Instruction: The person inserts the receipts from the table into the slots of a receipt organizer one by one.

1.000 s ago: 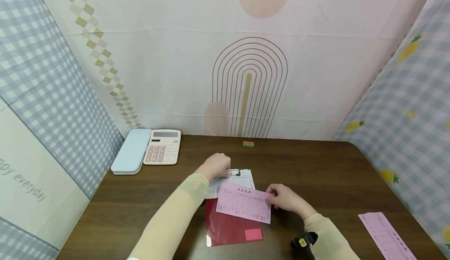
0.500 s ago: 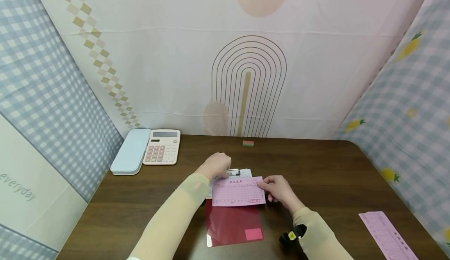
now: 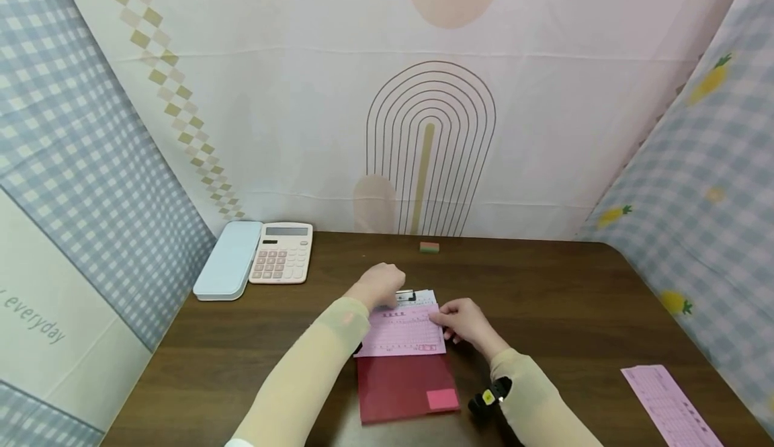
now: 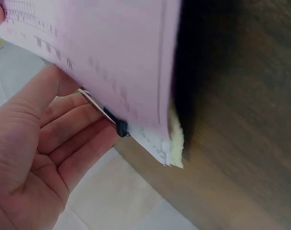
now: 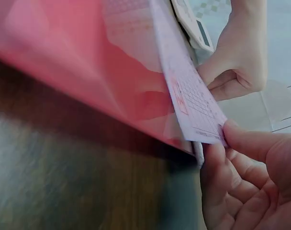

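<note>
A red clipboard [image 3: 399, 383] with a small pink label lies before me in the head view. At its top, a metal clip [image 3: 406, 296] and a printed white form [image 3: 426, 298] show. My left hand [image 3: 381, 284] holds the clip end, thumb on top and fingers curled behind, as the left wrist view shows. A pink printed form [image 3: 399, 334] overlaps the white one, its upper left part hidden by my left hand. My right hand [image 3: 467, 322] pinches the pink form's right edge between thumb and fingers. A pale yellow paper edge [image 4: 176, 141] shows beneath in the left wrist view.
Another pink form [image 3: 671, 407] lies near the table's right edge. A light blue case [image 3: 228, 261] and a white calculator [image 3: 281, 253] stand at the back left. A small red and green block [image 3: 429, 248] sits at the back edge.
My right hand has carried the pink form left and slightly up, levelling it over the white form. My left hand has stayed at the clip.
</note>
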The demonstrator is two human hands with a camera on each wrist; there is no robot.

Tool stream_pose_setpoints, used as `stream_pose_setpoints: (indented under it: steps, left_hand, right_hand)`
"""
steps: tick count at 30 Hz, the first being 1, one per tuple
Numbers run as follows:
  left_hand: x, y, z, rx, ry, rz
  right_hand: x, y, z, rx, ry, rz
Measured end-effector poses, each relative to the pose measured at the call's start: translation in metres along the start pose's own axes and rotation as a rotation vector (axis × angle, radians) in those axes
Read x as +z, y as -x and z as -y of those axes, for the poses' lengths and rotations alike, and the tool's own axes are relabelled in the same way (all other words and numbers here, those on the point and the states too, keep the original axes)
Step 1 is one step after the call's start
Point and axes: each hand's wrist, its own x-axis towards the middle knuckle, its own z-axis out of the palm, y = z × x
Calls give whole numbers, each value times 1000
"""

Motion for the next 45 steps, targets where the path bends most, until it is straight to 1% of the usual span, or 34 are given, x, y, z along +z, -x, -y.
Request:
stream_pose_setpoints:
  steps: [4,6,12,17,24,27,31,37,42,45]
  left_hand:
    - [2,0,1,-14,11,2]
    - [2,0,1,-15,12,3]
    - [3,-1,2,-17,11,2]
    - [3,-2,3,-4,24,3]
    - [2,-1,5,-6,68,27]
    - [1,-1,6,-7,67,23]
    - [1,0,5,-2,75,21]
    - [2,0,4,-6,95,38]
    - [3,-1,4,-4,86,22]
    - [3,-1,4,-6,80,24]
  right_hand:
    - [3,-5,4,-14,-4,65]
    - [4,-7,6,-17,25,71]
    - [4,-16,12,23,119,76]
    - [2,-24,14,6,190,112]
    - [2,-30,13,8,188,148]
    - [3,-32,13,10,204,154]
    - [6,-32,12,-2,236,149]
    - [9,-33,9,-29,296,116]
    - [11,-32,11,-10,287,87]
    - [12,-32,12,5,281,73]
